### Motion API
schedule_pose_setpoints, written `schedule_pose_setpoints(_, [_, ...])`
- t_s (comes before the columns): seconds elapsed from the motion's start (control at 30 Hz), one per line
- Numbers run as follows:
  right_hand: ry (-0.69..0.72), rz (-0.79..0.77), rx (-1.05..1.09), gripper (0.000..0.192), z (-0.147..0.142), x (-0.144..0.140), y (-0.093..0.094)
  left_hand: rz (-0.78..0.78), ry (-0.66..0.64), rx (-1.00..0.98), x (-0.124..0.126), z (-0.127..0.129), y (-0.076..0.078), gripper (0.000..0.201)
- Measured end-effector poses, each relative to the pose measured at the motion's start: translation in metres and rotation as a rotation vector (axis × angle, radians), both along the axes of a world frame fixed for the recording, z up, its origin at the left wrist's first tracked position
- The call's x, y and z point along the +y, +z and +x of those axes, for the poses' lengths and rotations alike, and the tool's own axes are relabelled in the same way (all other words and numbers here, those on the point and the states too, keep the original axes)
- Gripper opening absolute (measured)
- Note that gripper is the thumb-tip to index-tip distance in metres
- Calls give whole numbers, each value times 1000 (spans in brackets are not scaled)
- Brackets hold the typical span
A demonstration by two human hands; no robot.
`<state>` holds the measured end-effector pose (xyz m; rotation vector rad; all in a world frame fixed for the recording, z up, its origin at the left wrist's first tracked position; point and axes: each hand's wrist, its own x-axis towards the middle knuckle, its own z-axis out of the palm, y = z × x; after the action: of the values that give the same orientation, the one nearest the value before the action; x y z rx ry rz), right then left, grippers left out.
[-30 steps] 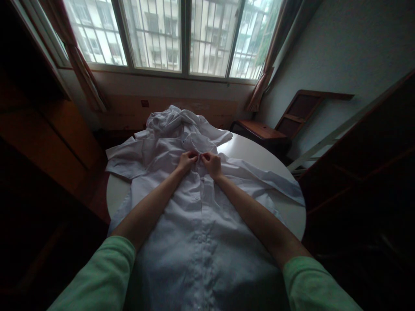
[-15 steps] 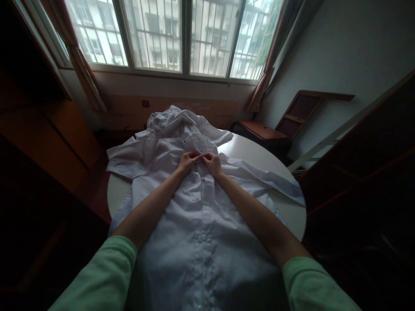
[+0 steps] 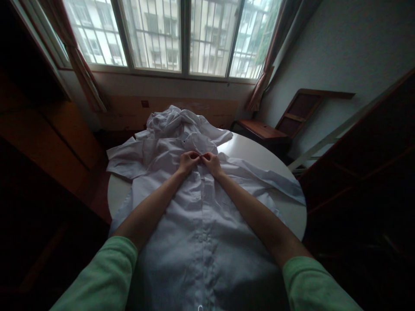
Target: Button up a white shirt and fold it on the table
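White garment (image 3: 168,211), button-fronted and long, lay spread over a round white table (image 3: 256,149), covering most of its middle and hiding the near edge. From where I stood, the left hand (image 3: 188,163) and the right hand (image 3: 211,164) came together at its front strip (image 3: 202,201), toward the far edge. Their fingers were narrowed to a pinch, tip close to tip, with cloth held between them — whether a button was caught there too, I could not tell.

The material looked light, thin and soft, ready to crease and unlikely to break; it seemed apt to slide on the smooth top. The doubled front strip appeared the firmest place to take hold, a fingertip grip being enough, while the loose panels would likely buckle if pushed.

A crumpled heap of white cloth (image 3: 175,119) sat at the far edge, just beyond the hands; I could not tell if it belonged to the same garment. One sleeve (image 3: 275,179) trailed out to the right edge, and a flap (image 3: 123,160) overhung the left edge. The most open room lay along the far right edge, where the tabletop showed — a wooden seat (image 3: 264,128) stood past it.
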<state>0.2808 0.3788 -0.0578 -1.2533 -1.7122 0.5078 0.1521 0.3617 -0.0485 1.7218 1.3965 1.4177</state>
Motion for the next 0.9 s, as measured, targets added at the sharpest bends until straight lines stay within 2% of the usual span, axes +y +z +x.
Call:
schedule_pose_setpoints(0.17, [-27,39,-37,8,-3,-3,1,-15,11,-13,-1,0,2,14])
schedule_pose_setpoints(0.33, [-59,102,-167,8,-5,-8,2,-23,54,6,0,-1,1,11])
schedule_pose_setpoints(0.47, [-62,114,-222,8,-4,-9,2,-34,-11,-63,3,-1,-2,10])
schedule_pose_setpoints(0.57, [-51,79,-176,8,-2,-5,2,-12,-51,-98,6,-1,-3,9])
schedule_pose_setpoints(0.67, [-15,17,-96,9,-1,-1,3,11,-27,-96,8,-1,-4,9])
schedule_pose_setpoints(0.9, [33,-93,3,8,2,2,2,63,59,57,10,-3,-6,6])
